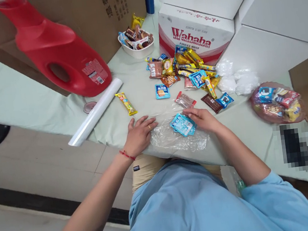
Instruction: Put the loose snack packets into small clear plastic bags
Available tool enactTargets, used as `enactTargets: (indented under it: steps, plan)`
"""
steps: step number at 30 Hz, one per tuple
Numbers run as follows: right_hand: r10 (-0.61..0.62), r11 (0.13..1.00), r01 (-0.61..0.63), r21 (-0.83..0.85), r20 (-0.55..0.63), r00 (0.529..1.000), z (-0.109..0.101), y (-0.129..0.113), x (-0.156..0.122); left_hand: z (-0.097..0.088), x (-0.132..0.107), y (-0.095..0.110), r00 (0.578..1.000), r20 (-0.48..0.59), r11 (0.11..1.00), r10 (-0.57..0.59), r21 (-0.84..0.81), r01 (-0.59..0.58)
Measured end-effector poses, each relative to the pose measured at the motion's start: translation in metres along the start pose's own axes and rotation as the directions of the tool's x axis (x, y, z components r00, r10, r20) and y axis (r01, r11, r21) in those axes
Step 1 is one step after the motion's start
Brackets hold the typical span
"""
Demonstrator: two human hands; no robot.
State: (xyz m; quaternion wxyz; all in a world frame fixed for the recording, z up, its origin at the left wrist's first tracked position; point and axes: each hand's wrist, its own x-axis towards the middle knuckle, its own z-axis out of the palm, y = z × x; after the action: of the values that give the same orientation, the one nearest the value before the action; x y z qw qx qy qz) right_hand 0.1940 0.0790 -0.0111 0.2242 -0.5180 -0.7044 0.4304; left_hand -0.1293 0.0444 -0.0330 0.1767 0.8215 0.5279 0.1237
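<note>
A sheet of clear plastic wrap (173,139) lies on the pale green table near its front edge. My left hand (141,134) rests flat on the sheet's left edge, fingers stretched out. My right hand (203,118) lies at the sheet's right side, its fingers closed on the edge of the blue snack packets (183,124) that sit on the wrap. A roll of plastic wrap (96,111) lies to the left.
A pile of snack packets (190,69) lies in the middle of the table, a white bowl (137,52) of snacks behind it. A red jug (59,52), a Wahaha box (194,33), white boxes and a wrapped plate of snacks (277,104) stand around.
</note>
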Motion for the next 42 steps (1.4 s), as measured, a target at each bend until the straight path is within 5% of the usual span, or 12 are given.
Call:
enactTargets:
  steps: [3, 6, 10, 13, 15, 18, 21, 24, 27, 34, 38, 42]
  plan:
    - [0.148, 0.941, -0.168, 0.293, 0.088, 0.985, -0.012, -0.003, 0.029, 0.000, -0.002, 0.001, 1.000, -0.005, 1.000, 0.006, 0.013, -0.006]
    - [0.276, 0.790, -0.320, 0.522, 0.164, 0.947, -0.027, -0.013, 0.064, 0.001, -0.004, 0.001, 1.000, -0.004, 1.000, 0.010, 0.028, -0.010]
    - [0.305, 0.726, -0.189, 0.661, -0.062, 0.950, -0.053, -0.031, 0.079, 0.000, -0.007, -0.004, 1.000, -0.013, 1.000, 0.002, 0.009, -0.002]
    - [0.165, 0.906, -0.032, 0.422, -0.282, 0.945, -0.055, -0.041, 0.038, -0.004, -0.016, -0.011, 0.997, -0.079, 0.998, 0.016, -0.058, -0.021]
    - [-0.034, 0.994, 0.057, 0.097, -0.217, 0.976, -0.040, -0.040, -0.009, -0.010, -0.022, -0.012, 0.981, -0.191, 0.994, 0.036, -0.096, -0.055]
    - [-0.290, 0.927, 0.304, -0.220, 0.095, 0.952, -0.001, -0.025, -0.076, -0.018, -0.023, -0.006, 0.952, -0.295, 0.985, 0.083, -0.120, -0.124]
    - [-0.326, 0.842, 0.332, -0.425, 0.088, 0.941, 0.039, -0.003, -0.113, -0.017, -0.007, 0.007, 0.971, -0.168, 0.971, 0.171, -0.139, -0.195]
    - [-0.348, 0.837, 0.295, -0.460, -0.032, 0.937, 0.058, 0.007, -0.122, -0.007, 0.014, 0.014, 0.982, 0.027, 0.976, 0.186, -0.119, -0.181]
    - [-0.399, 0.824, 0.348, -0.446, -0.022, 0.917, 0.056, 0.005, -0.128, 0.004, 0.025, 0.011, 0.980, 0.104, 0.984, 0.172, -0.075, -0.164]
    - [-0.412, 0.856, 0.359, -0.372, -0.069, 0.909, 0.041, -0.002, -0.148, 0.003, 0.002, 0.000, 0.963, 0.085, 0.965, 0.254, -0.083, -0.247]
    - [-0.426, 0.874, 0.378, -0.307, -0.109, 0.898, 0.042, -0.002, -0.144, -0.004, -0.025, 0.015, 0.922, -0.016, 0.918, 0.387, -0.088, -0.387]
    - [-0.418, 0.889, 0.371, -0.267, -0.145, 0.897, 0.038, -0.005, -0.140, -0.002, -0.041, 0.029, 0.887, 0.051, 0.886, 0.459, -0.096, -0.453]
